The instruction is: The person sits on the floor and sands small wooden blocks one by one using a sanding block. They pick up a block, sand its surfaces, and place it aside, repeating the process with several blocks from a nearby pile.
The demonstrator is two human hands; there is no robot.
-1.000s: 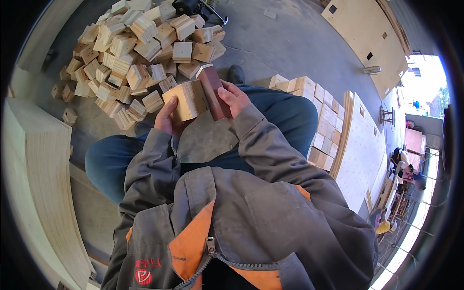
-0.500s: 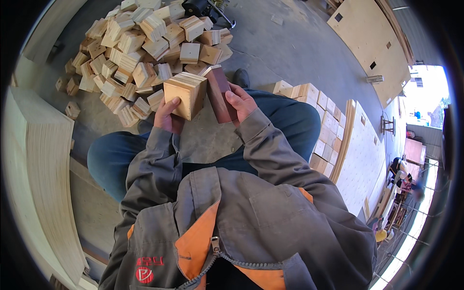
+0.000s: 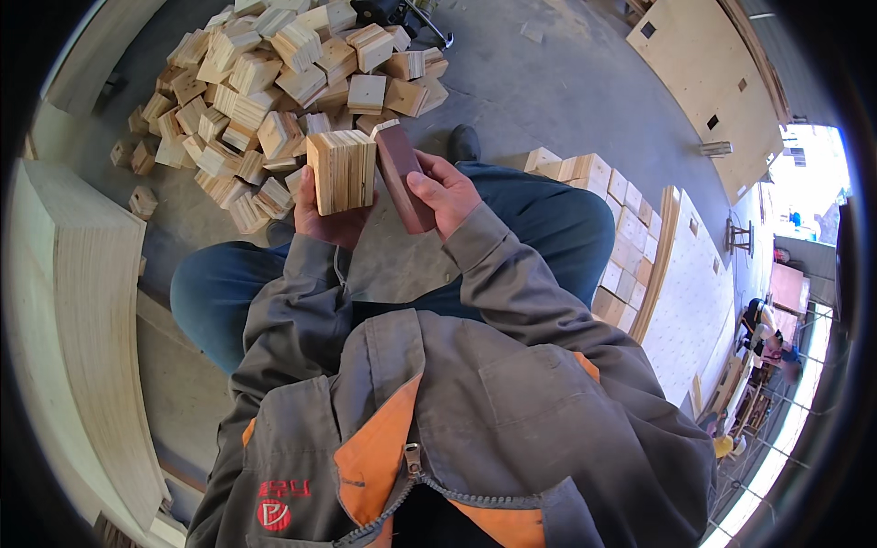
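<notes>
In front of me, above my lap, my left hand (image 3: pixel 322 216) grips a plywood block (image 3: pixel 342 173) from its left and underneath. The layered edge of the block faces me. My right hand (image 3: pixel 445 192) is closed round a flat reddish-brown sanding block (image 3: pixel 402 178), thumb on its near face. The sanding block is tilted, its upper end close against the plywood block's right side; whether they touch I cannot tell. Several fingers of each hand are hidden behind what it holds.
A heap of loose plywood blocks (image 3: pixel 247 100) lies on the concrete floor ahead and left. Beside my right knee stand neat rows of blocks (image 3: pixel 628 242), next to a plywood panel (image 3: pixel 690 301). A tall plywood stack (image 3: pixel 96 310) rises at my left. A dark tool (image 3: pixel 402 14) lies beyond the heap.
My left hand has turned the plywood block, so its layered edge shows now instead of the flat face. The sanding block has shifted slightly left and tilted further.
</notes>
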